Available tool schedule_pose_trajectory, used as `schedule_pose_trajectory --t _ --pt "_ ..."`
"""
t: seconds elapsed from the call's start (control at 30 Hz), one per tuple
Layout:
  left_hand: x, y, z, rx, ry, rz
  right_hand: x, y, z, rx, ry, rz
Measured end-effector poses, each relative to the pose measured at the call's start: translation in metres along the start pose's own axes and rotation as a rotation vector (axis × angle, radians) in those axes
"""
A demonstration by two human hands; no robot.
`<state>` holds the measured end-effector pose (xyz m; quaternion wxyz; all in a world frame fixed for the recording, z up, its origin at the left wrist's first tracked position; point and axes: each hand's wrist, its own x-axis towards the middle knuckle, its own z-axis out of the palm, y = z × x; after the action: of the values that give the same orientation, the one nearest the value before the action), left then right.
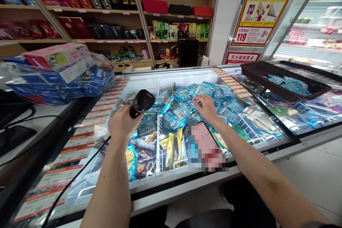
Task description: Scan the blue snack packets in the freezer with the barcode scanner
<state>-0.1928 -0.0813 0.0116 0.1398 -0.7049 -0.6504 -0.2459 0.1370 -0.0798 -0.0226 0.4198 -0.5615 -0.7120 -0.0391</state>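
Observation:
My left hand [121, 123] grips a black handheld barcode scanner [142, 102], its cable [72, 181] trailing down toward me. The scanner's head tilts over the open chest freezer [187, 180]. My right hand [207, 108] lies flat, fingers spread, on a heap of teal ice-cream packets [187, 103] in the freezer's far compartment. A phone [205, 146] rests on the freezer's near rim just below my right forearm; its screen is blurred. Yellow and mixed wrappers [171, 148] fill the near compartments, split by a white wire divider [159, 139].
A black plastic basket [283, 78] holding more teal packets sits on the freezer's glass lid at right. Shrink-wrapped blue boxes [58, 74] are stacked on the counter at left. Price labels [88, 128] line the freezer's left edge. Shelves of boxed goods [107, 14] stand behind.

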Motion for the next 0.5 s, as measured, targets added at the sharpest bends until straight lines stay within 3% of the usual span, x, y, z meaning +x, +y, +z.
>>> schedule_pose_trajectory --t 0.1,0.27,0.37,0.5 --pt "0.001 -0.006 0.0 -0.013 0.013 -0.036 0.009 -0.02 0.003 0.007 -0.126 -0.057" --pt "0.0 -0.018 -0.001 -0.026 0.017 -0.132 0.019 -0.067 0.021 0.036 -0.504 -0.204" --pt "-0.001 -0.025 -0.001 -0.042 -0.021 -0.202 0.019 -0.089 0.04 0.027 -0.588 -0.296" --pt "-0.003 -0.029 -0.003 -0.048 -0.042 -0.24 0.022 -0.11 0.06 0.064 -0.622 -0.31"
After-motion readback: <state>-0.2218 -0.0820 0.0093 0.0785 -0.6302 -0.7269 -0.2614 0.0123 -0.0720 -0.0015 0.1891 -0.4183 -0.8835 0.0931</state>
